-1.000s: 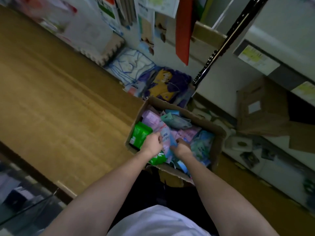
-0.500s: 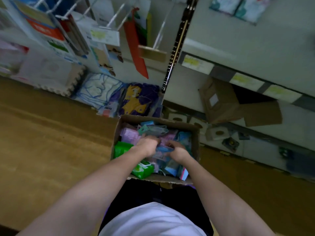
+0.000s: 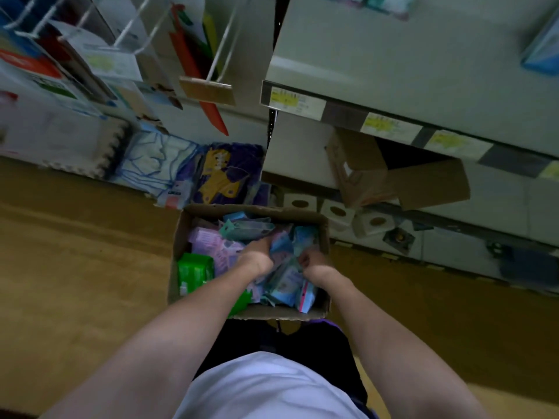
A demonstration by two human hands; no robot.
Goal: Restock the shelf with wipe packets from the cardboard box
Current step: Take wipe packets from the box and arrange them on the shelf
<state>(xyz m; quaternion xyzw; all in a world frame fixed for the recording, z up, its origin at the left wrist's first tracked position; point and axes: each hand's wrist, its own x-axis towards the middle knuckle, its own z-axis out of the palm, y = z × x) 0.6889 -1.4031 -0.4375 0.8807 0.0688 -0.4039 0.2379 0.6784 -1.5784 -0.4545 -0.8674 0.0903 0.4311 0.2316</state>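
As before, both hands (image 3: 257, 258) in box (image 3: 323, 234).

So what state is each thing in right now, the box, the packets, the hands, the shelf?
cardboard box: open on the floor, full of packets.
green packet: lying in the box's left corner.
left hand: down among the packets; fingers hidden.
right hand: fingers curled on a blue packet.
shelf: mostly bare, price labels along its edge.

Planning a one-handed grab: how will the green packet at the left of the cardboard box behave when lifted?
The green packet looks like a soft, puffy film pack, so it probably flexes rather than stays stiff. Its glossy wrap may be slippery. Wedged against the cardboard box wall, it might drag neighbours.
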